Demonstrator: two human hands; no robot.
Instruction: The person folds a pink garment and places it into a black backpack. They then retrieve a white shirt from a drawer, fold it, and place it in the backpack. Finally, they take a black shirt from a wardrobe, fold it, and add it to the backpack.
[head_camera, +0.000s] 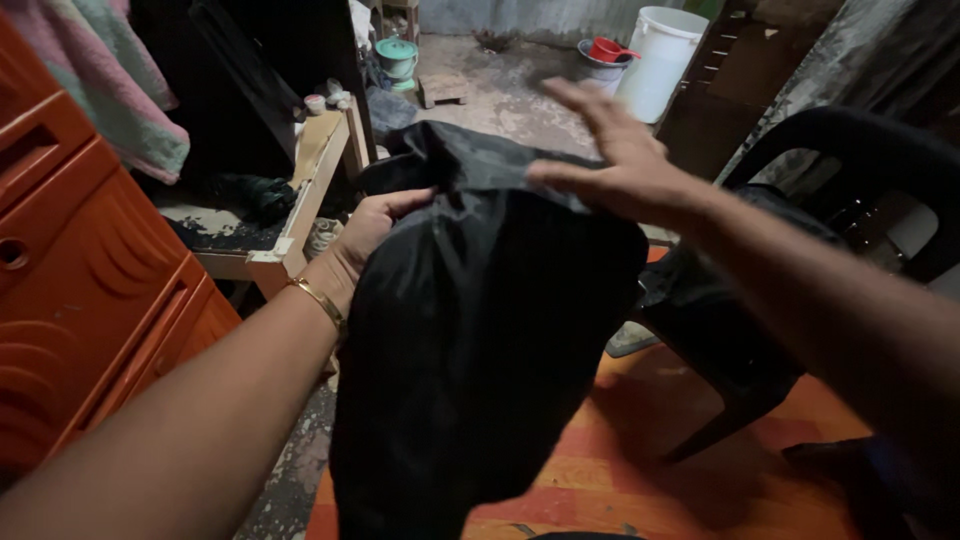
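Observation:
A large black cloth (480, 330) hangs in front of me, filling the middle of the head view. My left hand (365, 235), with a gold bangle on its wrist, grips the cloth's upper left edge. My right hand (620, 160) lies on top of the cloth's upper right part, fingers spread and pointing away, thumb pressing on the fabric. The cloth's lower end drops out of view at the bottom.
An orange plastic drawer cabinet (90, 270) stands at the left. A worn wooden bench (300, 190) is behind the cloth. A black plastic chair (800, 260) is at the right. A white bucket (660, 60) and a basin stand at the back. Orange mat (620, 470) below.

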